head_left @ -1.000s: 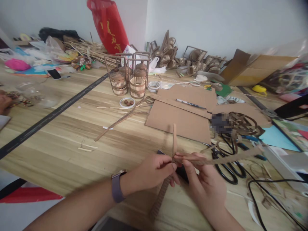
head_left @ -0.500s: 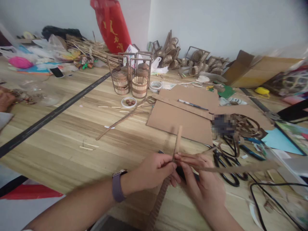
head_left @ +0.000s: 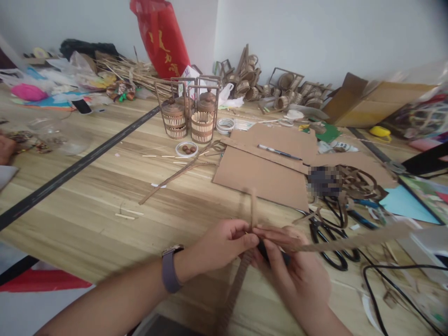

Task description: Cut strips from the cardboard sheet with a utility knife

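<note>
My left hand [head_left: 224, 247], with a grey watch on the wrist, pinches a narrow corrugated cardboard strip [head_left: 253, 207] that stands up from the fingers and hangs down below them. My right hand [head_left: 297, 275] meets it fingertip to fingertip and pinches a second long cardboard strip [head_left: 353, 240] that runs off to the right, blurred by motion. Both hands hover just above the wooden table [head_left: 87, 210], near its front edge.
Flat cardboard sheets [head_left: 262, 172] with a pen [head_left: 278, 151] lie beyond my hands. Black scissors [head_left: 332, 242] and a black cable [head_left: 385, 280] sit to the right. Small cardboard lantern models [head_left: 191, 119] stand mid-table; a red bag [head_left: 161, 35] leans on the wall. Another person's hand [head_left: 5, 149] is at the left edge.
The upright strip swung from tilted right back to nearly vertical. The long strip on the right wavered slightly. Both hands kept their pinch and place.
</note>
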`<state>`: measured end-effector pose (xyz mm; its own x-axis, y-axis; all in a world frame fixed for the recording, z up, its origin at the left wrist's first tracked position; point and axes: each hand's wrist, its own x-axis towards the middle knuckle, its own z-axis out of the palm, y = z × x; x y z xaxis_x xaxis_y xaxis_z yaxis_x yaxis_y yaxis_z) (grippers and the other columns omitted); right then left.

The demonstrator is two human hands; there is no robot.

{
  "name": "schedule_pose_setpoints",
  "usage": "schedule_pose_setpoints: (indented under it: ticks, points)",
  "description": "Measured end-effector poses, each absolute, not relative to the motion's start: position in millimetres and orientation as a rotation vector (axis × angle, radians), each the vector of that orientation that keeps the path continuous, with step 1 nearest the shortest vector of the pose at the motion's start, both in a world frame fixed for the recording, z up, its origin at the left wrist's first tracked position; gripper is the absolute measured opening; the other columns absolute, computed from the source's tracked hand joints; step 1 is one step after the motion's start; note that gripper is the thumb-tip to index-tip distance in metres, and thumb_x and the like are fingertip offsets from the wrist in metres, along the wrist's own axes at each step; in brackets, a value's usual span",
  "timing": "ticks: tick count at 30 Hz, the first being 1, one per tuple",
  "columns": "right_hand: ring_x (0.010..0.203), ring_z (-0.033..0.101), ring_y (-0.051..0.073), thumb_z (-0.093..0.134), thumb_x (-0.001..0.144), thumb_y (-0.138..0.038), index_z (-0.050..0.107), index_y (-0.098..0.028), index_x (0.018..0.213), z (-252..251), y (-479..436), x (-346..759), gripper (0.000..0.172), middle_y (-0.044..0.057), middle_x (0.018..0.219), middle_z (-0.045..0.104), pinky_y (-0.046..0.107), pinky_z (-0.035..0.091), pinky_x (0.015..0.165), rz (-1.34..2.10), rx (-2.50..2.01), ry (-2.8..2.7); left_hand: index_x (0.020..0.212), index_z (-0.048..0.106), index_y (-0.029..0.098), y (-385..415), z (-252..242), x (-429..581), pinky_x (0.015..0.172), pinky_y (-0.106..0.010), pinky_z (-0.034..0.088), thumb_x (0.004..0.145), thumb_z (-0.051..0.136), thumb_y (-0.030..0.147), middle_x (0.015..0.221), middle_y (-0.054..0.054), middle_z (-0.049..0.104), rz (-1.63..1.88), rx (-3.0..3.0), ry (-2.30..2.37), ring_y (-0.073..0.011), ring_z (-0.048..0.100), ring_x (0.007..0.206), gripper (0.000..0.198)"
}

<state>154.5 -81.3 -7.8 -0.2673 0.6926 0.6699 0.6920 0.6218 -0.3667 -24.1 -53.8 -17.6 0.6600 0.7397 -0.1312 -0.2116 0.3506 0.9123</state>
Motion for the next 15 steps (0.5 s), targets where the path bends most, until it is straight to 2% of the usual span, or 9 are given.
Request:
schedule_pose_setpoints:
  ticks: [5, 10, 15]
  points:
    - [0.098, 0.072, 0.023, 0.057, 0.096, -0.026, 0.062, -0.022, 0.106, -10.6, -76.8, 154.1, 0.012, 0.008, 0.104, 0.077, 0.037, 0.056, 0.083, -0.161, -1.081, -2.158, 0.084, 0.062, 0.013, -53.3, -12.5, -23.3, 0.063, -0.023, 0.050, 0.082, 0.066, 0.066, 0.072, 0.000, 0.061, 0.704, 1.080, 0.640, -0.0107, 0.059, 0.064, 0.053]
    - [0.091, 0.073, 0.021, 0.058, 0.095, -0.021, 0.064, -0.024, 0.097, -7.2, -76.3, 151.6, 0.007, 0.005, 0.096, 0.078, 0.036, 0.056, 0.082, -0.150, -1.024, -2.059, 0.079, 0.058, 0.015, -58.9, -10.9, -22.1, 0.062, -0.023, 0.050, 0.088, 0.062, 0.051, 0.070, -0.001, 0.062, 0.702, 1.132, 0.675, -0.0105, 0.059, 0.062, 0.037]
    - [0.072, 0.074, 0.018, 0.056, 0.097, -0.032, 0.070, -0.025, 0.093, -7.6, -81.8, 152.2, 0.016, 0.002, 0.083, 0.078, 0.028, 0.056, 0.061, 0.114, -1.275, -1.836, 0.073, 0.056, 0.017, -62.5, -12.4, -24.4, 0.059, -0.022, 0.049, 0.091, 0.054, 0.038, 0.069, -0.002, 0.065, 0.647, 1.295, 0.738, -0.0110, 0.061, 0.060, 0.028]
